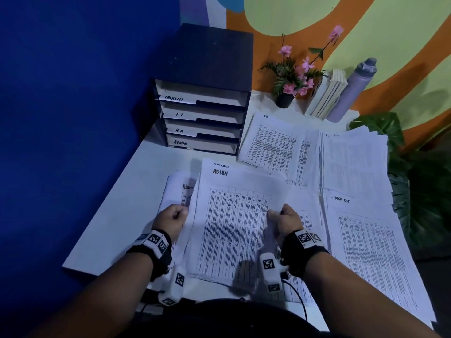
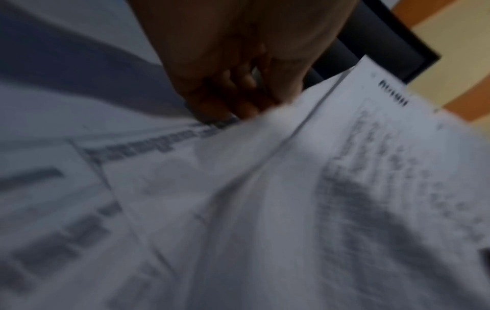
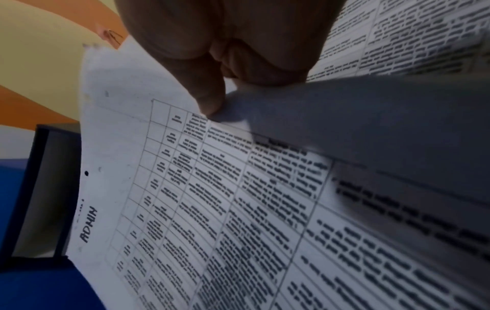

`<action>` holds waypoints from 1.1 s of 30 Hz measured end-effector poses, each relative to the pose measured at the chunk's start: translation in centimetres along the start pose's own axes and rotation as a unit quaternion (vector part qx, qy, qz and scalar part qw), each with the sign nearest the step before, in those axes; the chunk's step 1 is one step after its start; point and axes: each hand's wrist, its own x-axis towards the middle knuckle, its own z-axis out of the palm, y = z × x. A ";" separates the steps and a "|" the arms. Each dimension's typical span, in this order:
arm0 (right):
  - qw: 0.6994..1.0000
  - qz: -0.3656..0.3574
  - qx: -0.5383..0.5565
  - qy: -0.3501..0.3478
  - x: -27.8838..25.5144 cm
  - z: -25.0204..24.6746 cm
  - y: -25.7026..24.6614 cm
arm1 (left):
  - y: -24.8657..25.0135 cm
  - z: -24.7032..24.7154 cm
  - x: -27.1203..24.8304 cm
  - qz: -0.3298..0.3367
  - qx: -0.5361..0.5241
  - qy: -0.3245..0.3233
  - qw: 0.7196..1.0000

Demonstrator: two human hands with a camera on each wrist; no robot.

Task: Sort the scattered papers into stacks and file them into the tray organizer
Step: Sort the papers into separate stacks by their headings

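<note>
Above the desk (image 1: 114, 215), left hand (image 1: 172, 217) and right hand (image 1: 284, 219) both grip the ADMIN stack (image 1: 231, 228) by its side edges.

Left wrist view super blurry, printed rows on ADMIN stack (image 2: 344, 188) unreadable. left hand (image 2: 238, 73) fingertips buried behind paper edge. right hand (image 3: 225, 52) cut off by top edge. tray organizer (image 1: 202, 93) slot contents too dark. Table text too tiny in head view.

I count one tray organizer (image 1: 202, 93) with four labelled trays, four paper stacks on the table (image 1: 117, 215), one potted flower (image 1: 290, 81), one bottle (image 1: 351, 91), some leaning books (image 1: 327, 93), exact number unclear.
</note>
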 end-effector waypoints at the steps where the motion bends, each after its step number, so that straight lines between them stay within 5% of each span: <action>1: 0.999 -0.015 -0.031 0.005 0.0 0.1 0.1 | -0.6 -0.2 0.4 0.003 0.069 0.017 0.997; 4: 0.990 -0.065 -0.124 0.013 -0.5 0.3 0.0 | -2.2 -1.1 1.3 -0.048 0.265 0.040 0.962; 11: 0.974 -0.095 -0.204 0.012 -0.2 0.1 0.2 | -1.8 -1.8 1.4 -0.042 0.279 0.039 0.959; 21: 0.993 -0.053 -0.089 -0.065 0.0 0.0 0.2 | 0.6 -2.7 0.1 -0.033 0.036 0.064 0.997; 28: 0.992 -0.090 -0.036 -0.086 -1.0 1.6 -0.8 | 1.9 -2.6 -0.5 -0.044 -0.152 0.033 0.987; 33: 0.992 -0.112 -0.022 -0.062 -0.8 1.9 -0.8 | 1.6 -2.5 -0.1 -0.039 -0.086 0.058 0.994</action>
